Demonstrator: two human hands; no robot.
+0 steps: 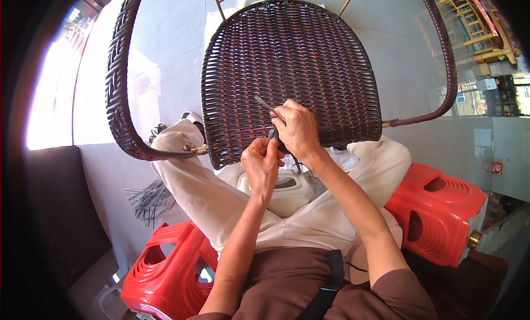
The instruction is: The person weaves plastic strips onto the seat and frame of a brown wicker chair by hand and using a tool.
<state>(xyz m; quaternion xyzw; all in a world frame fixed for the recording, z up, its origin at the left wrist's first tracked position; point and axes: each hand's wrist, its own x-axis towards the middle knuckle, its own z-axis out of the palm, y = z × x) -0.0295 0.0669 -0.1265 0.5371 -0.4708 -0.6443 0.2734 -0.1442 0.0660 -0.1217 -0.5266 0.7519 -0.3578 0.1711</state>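
Note:
A dark brown woven chair seat (287, 66) lies in front of me, its near edge over my lap. My right hand (298, 129) is closed around a thin metal tool with a flat tip (266, 106), which points up and left across the weave. Just below and to the left, my left hand (260, 162) pinches dark weaving strips (273, 133) at the seat's near edge. The two hands are close together, and fingers hide part of the strips. A loose strip end (297, 166) hangs below my right hand.
Wrapped armrests curve out at the left (118, 82) and right (450, 60). Red plastic stools stand at lower left (165, 270) and right (441, 209). A bundle of dark strips (150, 201) lies on the floor. Between my legs is a pale container (287, 196).

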